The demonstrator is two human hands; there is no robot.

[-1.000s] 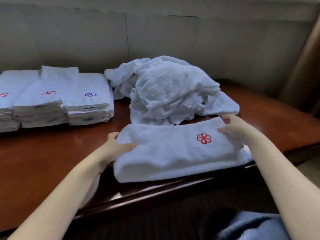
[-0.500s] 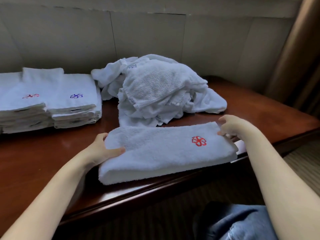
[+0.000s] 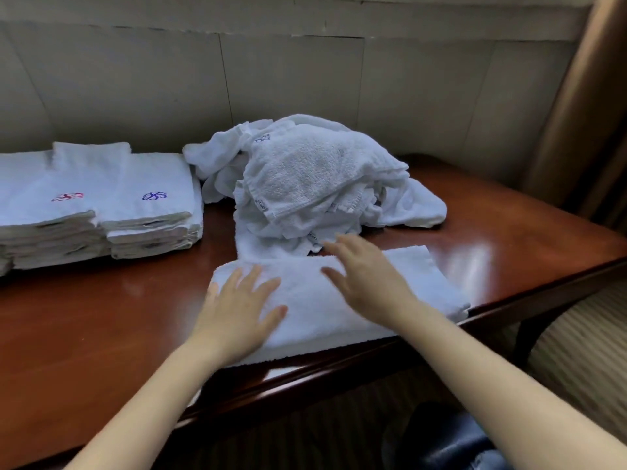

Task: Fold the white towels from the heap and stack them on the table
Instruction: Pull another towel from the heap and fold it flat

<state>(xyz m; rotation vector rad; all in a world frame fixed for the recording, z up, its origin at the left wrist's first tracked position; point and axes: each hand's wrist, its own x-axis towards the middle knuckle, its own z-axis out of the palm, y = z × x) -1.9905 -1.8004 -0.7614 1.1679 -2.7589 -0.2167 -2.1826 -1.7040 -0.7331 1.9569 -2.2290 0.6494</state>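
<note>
My left hand lies flat, fingers spread, on the folded towel at the desk's near edge; my right hand, fingers straight, hovers over its middle, before the heap.

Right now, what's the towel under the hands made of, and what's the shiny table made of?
The folded towel looks like white cotton terry: its surface is fuzzy and matte, with a soft, thick edge. The table looks like reddish-brown wood with a glossy varnish, since window light reflects off its top. It could be veneer; the picture cannot settle that.
</note>
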